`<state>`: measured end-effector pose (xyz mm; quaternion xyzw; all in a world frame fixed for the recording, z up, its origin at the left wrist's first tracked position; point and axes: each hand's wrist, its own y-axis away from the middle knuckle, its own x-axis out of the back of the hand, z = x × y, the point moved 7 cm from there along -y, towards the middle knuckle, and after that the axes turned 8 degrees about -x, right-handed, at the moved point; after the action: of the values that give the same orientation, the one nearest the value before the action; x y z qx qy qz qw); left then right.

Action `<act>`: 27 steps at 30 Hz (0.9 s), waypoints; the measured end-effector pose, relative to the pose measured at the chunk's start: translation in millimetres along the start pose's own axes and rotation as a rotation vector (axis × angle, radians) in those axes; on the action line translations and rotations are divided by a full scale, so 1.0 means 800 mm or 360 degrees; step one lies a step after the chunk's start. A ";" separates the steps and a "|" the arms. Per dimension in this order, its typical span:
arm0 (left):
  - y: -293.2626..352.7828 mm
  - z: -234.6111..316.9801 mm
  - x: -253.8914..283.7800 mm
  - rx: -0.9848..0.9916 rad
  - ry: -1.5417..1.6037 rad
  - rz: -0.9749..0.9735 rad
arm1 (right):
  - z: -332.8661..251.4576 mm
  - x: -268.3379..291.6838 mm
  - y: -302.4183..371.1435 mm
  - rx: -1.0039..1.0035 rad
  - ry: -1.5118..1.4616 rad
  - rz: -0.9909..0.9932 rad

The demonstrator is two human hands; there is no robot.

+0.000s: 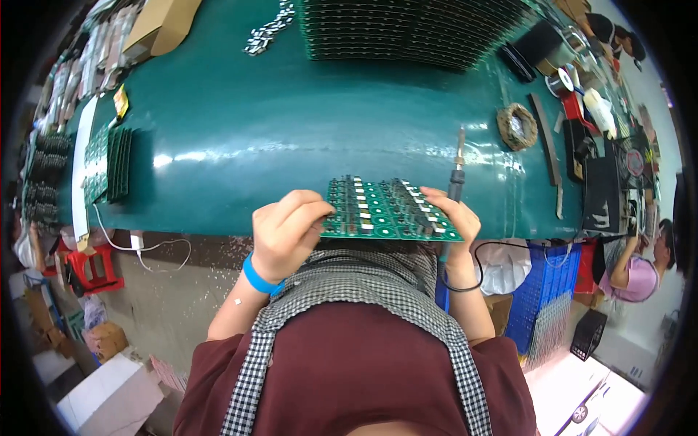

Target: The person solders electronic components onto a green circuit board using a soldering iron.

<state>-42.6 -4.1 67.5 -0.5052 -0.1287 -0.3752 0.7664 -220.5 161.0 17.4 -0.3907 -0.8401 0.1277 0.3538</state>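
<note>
A green circuit board panel (385, 211), set with rows of black and white parts, is held up at the table's near edge. My left hand (289, 229), with a blue band at the wrist, pinches the panel's left edge. At the opposite edge my right hand (456, 221) grips the panel between thumb and fingers. A soldering iron (456, 174) also sits in my right hand, its tip pointing up and away from me. Its dark cable loops around beside my right wrist.
The green table (240, 131) carries a large stack of circuit boards (407, 33) at the back. Several boards (109, 166) stand at left. On the right are a round brown holder (517, 126), a solder spool (559, 82) and a dark bar (545, 138). A co-worker (640, 269) sits far right.
</note>
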 end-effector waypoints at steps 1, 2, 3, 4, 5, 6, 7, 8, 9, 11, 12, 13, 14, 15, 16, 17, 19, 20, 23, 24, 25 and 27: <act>0.000 0.001 -0.001 0.0008 -0.0011 0.0003 | 0.002 0.001 0.001 -0.0029 0.0001 0.0009; 0.001 0.003 -0.002 0.0000 -0.0011 0.0015 | 0.005 0.000 0.002 -0.0025 -0.0007 0.0001; 0.001 0.004 -0.001 -0.0009 -0.0008 0.0028 | 0.009 -0.002 0.004 -0.0044 -0.0029 0.0014; 0.001 0.004 -0.001 -0.0005 -0.0010 0.0031 | 0.013 -0.002 0.004 -0.0064 -0.0045 0.0028; 0.001 0.006 0.000 -0.0017 -0.0027 0.0030 | 0.012 -0.003 0.004 -0.0061 -0.0032 0.0027; 0.001 0.007 0.000 -0.0029 -0.0044 0.0028 | 0.012 -0.004 0.004 -0.0060 -0.0031 0.0023; 0.001 0.007 0.001 -0.0028 -0.0042 0.0032 | 0.012 -0.004 0.005 -0.0059 -0.0036 0.0032; 0.000 0.008 0.001 -0.0039 -0.0045 0.0026 | 0.013 -0.003 0.005 -0.0059 -0.0042 0.0041; 0.000 0.009 0.001 -0.0051 -0.0049 0.0020 | 0.012 -0.003 0.005 -0.0058 -0.0040 0.0039; 0.001 0.009 0.001 -0.0053 -0.0040 0.0021 | 0.012 -0.003 0.004 -0.0045 -0.0066 0.0047; 0.001 0.009 0.000 -0.0056 -0.0034 0.0018 | 0.012 -0.003 0.004 -0.0044 -0.0064 0.0048; 0.001 0.009 0.000 -0.0059 -0.0029 0.0019 | 0.011 -0.002 0.005 -0.0030 -0.0065 0.0060; 0.000 0.010 -0.001 -0.0069 -0.0042 0.0017 | 0.010 -0.001 0.006 -0.0017 -0.0066 0.0073; 0.000 0.010 -0.001 -0.0080 -0.0055 0.0015 | 0.009 -0.001 0.005 -0.0018 -0.0059 0.0078; -0.001 0.010 -0.002 -0.0089 -0.0040 0.0013 | 0.009 -0.001 0.005 -0.0027 -0.0049 0.0055; -0.001 0.008 -0.001 -0.0074 -0.0050 0.0003 | 0.009 -0.001 0.005 -0.0037 -0.0038 0.0033; 0.001 0.005 -0.001 -0.0037 -0.0066 -0.0001 | 0.004 0.000 0.004 -0.0028 0.0010 0.0020; 0.002 0.006 -0.001 -0.0053 -0.0042 -0.0005 | 0.001 -0.001 0.004 -0.0013 0.0043 -0.0005; 0.005 0.005 0.000 -0.0001 -0.0082 0.0036 | -0.005 -0.002 -0.002 0.0033 -0.0008 0.0015; 0.007 0.006 -0.001 -0.0014 -0.0062 0.0029 | -0.006 -0.002 -0.002 0.0036 -0.0003 0.0013; 0.009 0.005 0.000 0.0013 -0.0076 0.0042 | -0.007 -0.003 -0.003 0.0039 -0.0012 0.0022; 0.006 0.006 -0.001 0.0034 -0.0078 0.0095 | -0.008 0.000 -0.002 0.0014 -0.0008 0.0031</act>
<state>-38.7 1.6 66.3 -0.5098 -0.1364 -0.3383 0.7792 -217.2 159.4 22.9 -0.3969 -0.8366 0.1360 0.3522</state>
